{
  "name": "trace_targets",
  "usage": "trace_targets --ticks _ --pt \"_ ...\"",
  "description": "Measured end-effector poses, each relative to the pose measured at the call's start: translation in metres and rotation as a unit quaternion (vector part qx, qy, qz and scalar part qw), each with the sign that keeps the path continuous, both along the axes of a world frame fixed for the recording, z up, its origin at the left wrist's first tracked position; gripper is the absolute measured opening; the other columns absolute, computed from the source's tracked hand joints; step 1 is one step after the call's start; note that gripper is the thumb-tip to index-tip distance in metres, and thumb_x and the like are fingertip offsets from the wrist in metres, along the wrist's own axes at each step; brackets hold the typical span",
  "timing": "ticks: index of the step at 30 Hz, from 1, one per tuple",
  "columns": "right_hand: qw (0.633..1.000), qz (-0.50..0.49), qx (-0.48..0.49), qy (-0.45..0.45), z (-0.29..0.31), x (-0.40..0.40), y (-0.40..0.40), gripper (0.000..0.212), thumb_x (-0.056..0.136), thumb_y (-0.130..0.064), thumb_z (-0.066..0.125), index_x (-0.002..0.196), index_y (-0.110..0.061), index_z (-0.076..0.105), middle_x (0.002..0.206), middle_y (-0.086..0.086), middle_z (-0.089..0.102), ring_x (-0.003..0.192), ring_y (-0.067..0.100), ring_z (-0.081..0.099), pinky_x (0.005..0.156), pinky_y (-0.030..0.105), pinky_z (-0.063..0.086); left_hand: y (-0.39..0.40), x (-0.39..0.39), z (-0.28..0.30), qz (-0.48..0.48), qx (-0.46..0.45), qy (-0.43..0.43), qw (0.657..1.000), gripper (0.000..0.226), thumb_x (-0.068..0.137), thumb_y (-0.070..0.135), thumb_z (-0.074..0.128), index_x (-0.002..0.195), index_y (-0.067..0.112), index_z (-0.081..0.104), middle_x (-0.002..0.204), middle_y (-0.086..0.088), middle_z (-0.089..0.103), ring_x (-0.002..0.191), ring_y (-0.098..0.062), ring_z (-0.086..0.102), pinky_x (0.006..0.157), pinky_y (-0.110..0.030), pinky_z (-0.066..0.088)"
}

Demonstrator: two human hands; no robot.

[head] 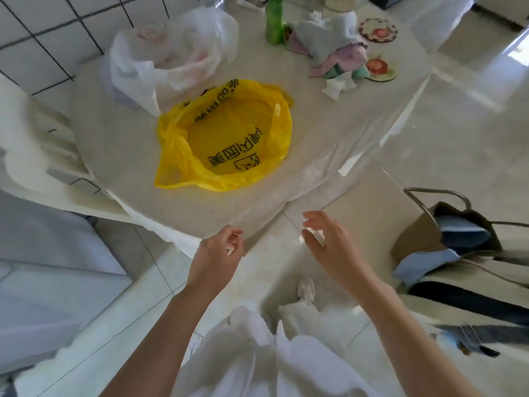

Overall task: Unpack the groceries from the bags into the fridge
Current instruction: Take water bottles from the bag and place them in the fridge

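A yellow plastic bag with black print lies flattened and open on the white table; nothing shows inside it. Behind it sits a white translucent bag, crumpled, with something pinkish faintly visible inside. My left hand hovers at the table's near edge, fingers loosely curled, holding nothing. My right hand is beside it over the floor, fingers spread, empty. Both hands are short of the yellow bag.
A green bottle, a heap of pastel cloths and two round coasters stand at the table's far end. A chair with a brown bag and blue cloth is on the right. White appliance surface at lower left.
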State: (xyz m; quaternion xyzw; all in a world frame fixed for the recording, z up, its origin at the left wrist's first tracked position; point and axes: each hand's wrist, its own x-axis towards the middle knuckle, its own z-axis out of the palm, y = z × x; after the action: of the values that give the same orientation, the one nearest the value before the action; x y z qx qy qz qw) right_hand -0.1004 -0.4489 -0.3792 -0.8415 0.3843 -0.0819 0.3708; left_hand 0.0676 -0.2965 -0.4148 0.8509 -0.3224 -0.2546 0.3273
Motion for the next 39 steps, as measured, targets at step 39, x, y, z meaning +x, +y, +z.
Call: trace_targets --ticks 39 --pt "0.912 0.404 -0.074 -0.02 0.009 0.497 -0.33 0.031 0.096 -0.019 0.051 0.125 -0.01 0.052 0.122 0.004 0.057 0.116 0.019 0.05 0.097 0.032 0.043 -0.272 0.389 0.025 0.177 0.071 -0.182 0.965 0.033 0.095 0.019 0.051 0.127 0.011 0.055 0.125 -0.004 0.057 0.124 -0.019 0.044 0.097 -0.031 0.041"
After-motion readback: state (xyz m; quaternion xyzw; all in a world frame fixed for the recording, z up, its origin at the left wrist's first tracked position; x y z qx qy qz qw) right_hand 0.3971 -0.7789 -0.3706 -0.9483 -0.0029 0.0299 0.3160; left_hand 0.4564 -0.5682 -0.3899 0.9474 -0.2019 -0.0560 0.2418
